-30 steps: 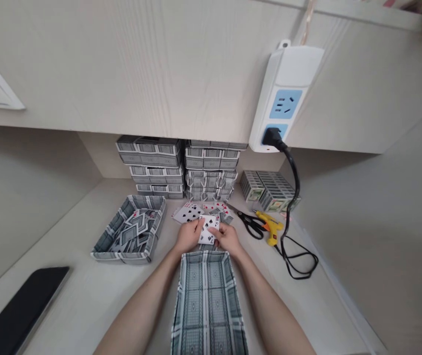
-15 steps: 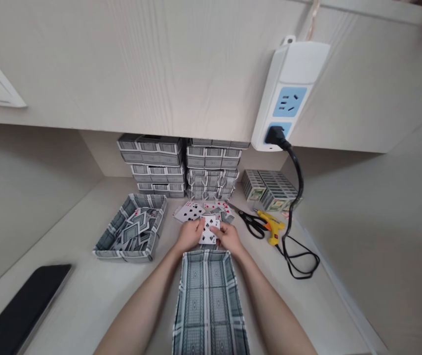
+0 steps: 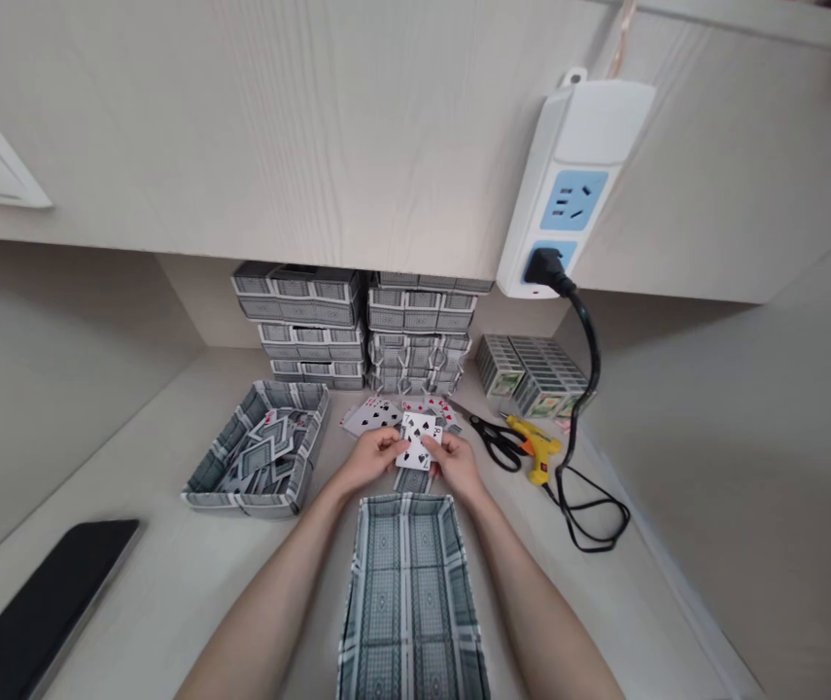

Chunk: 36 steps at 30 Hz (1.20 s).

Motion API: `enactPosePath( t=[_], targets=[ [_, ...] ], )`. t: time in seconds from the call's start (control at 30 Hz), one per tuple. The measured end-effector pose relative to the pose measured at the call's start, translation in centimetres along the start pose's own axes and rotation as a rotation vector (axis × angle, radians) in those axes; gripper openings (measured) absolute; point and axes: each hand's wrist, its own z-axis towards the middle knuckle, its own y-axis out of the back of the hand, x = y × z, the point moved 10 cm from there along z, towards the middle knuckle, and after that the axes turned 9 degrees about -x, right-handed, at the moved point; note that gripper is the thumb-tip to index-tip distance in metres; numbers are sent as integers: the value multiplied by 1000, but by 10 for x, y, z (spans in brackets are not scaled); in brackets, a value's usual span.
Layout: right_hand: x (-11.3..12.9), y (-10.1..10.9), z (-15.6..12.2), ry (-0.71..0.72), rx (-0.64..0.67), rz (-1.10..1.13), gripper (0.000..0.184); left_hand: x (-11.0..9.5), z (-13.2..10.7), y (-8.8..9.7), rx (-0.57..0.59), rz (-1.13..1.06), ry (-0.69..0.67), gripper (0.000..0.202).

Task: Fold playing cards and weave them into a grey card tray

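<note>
My left hand (image 3: 373, 457) and my right hand (image 3: 457, 461) pinch playing cards (image 3: 419, 442) between them, faces up, a seven of spades on top and an eight's corner showing behind at the right. Beneath them a face-down card (image 3: 412, 481) lies on the desk. Closer to me stands a long open box (image 3: 406, 583) made of card backs, between my forearms. Just beyond my hands, loose cards (image 3: 371, 416) lie spread face up, and more cards (image 3: 435, 405) with red pips sit to their right.
At the left, a card-made tray (image 3: 200, 500) holds many small folded cards. Stacked card boxes (image 3: 313, 340) line the back. Black scissors (image 3: 501, 443), a yellow glue gun (image 3: 539, 447) and its looped black cord (image 3: 590, 546) lie right. A black flat object (image 3: 51, 603) lies front left.
Both hands have lifted slightly away from the long box with the cards. The cards are now turned so the seven faces me more fully, and the face-down card below shows more.
</note>
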Motion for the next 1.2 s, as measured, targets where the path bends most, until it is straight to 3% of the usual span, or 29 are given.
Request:
enactPosePath(
  t=[0.3,1.03,1.2],
  targets=[
    [2,-1,-1,19,27,-22,33,7,0,0,29,10,91,35],
    [2,-5,-2,17,76,-59,36,9,1,2,-30,-3,103,37],
    [0,-2,-2,53,33,-65,32,9,0,3,-55,45,78,36]
  ],
)
